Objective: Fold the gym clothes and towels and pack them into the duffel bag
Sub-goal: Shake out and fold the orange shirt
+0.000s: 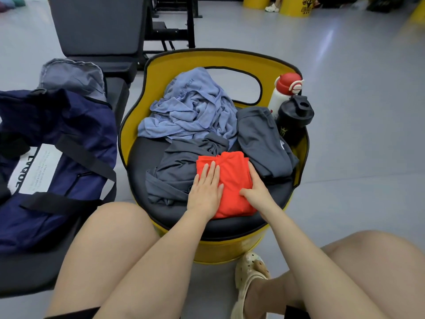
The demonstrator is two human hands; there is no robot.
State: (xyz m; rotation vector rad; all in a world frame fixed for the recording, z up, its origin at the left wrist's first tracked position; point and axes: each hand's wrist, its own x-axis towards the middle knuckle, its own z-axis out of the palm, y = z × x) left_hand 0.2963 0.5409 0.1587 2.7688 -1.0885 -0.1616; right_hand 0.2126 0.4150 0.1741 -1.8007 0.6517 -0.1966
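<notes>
Only just begun: left hand (205,189) flat and right hand (257,189) pressing on folded red top (232,180) mid-frame, grey clothes (177,171) and blue towel (190,107) unfolded behind, duffel bag (57,157) left, nothing packed.

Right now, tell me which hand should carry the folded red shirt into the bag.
Left hand, probably: it lies flat on the red shirt, and the blue duffel bag sits on that side.
</notes>
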